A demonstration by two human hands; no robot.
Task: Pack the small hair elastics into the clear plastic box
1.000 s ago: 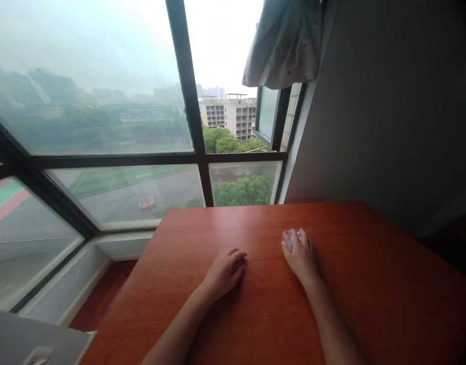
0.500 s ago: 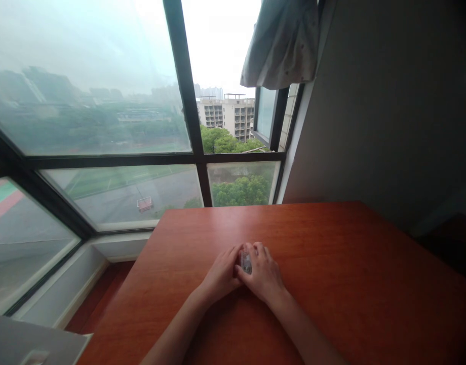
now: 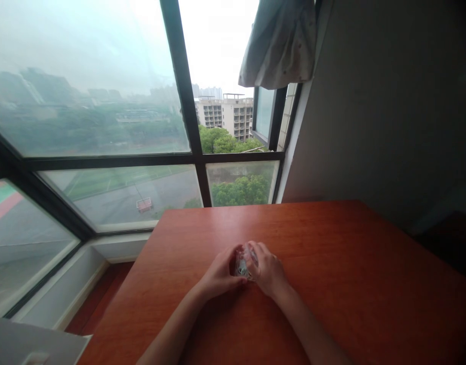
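A small clear plastic box (image 3: pixel 242 270) with pale, curled things inside lies between my hands on the reddish-brown wooden table (image 3: pixel 324 243). What the contents are is too small to tell. My left hand (image 3: pixel 220 272) grips the box from the left, its thumb along the near side and its fingers at the far side. My right hand (image 3: pixel 269 268) is closed over the right part, fingers bent round a clear piece that looks tilted, perhaps the lid. My fingers hide much of the box.
Large windows (image 3: pixel 104 161) with dark frames stand beyond the table and to the left. A curtain (image 3: pixel 280 50) hangs at the upper right of the glass. A dark wall (image 3: pixel 373 116) rises on the right. White furniture (image 3: pixel 39 339) shows at the lower left.
My right hand has shifted slightly right and its thumb has lifted off the near side. More of the clear box and its contents shows. My left thumb now lies along the near side.
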